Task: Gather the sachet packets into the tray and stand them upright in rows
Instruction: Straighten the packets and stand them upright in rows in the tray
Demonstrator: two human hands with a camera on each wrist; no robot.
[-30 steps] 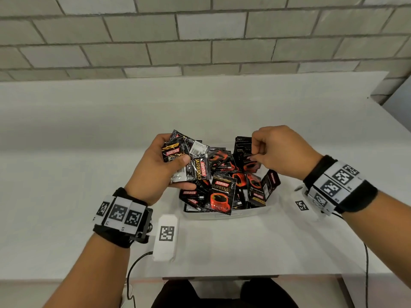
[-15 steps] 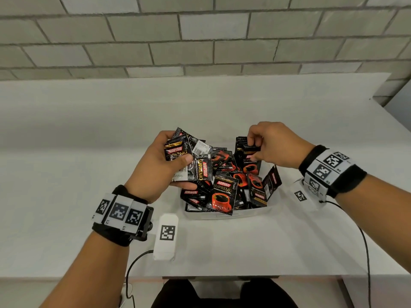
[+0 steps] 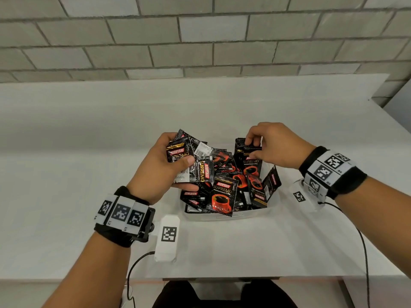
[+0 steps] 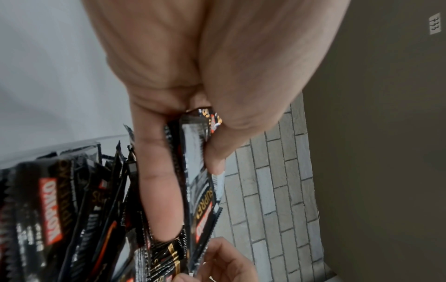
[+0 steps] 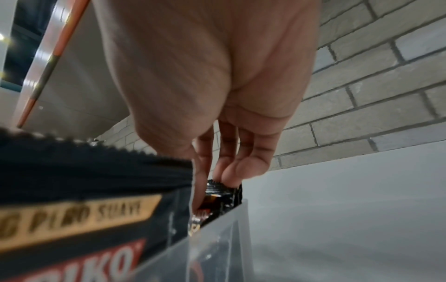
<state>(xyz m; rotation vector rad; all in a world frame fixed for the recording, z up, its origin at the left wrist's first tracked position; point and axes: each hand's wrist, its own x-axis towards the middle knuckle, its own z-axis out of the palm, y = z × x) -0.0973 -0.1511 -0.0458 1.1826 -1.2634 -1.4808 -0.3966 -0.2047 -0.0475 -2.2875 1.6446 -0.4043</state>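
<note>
The left hand grips a fanned bunch of sachets over the tray while the right hand pinches an upright sachet by its crimped top, likely light, slick, floppy foil

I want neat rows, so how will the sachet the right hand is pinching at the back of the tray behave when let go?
The pinched sachet looks thin and light, so it probably leans without neighbours. Its glossy film may slip between the fingertips. The clear tray wall beside it should prop it.
</note>
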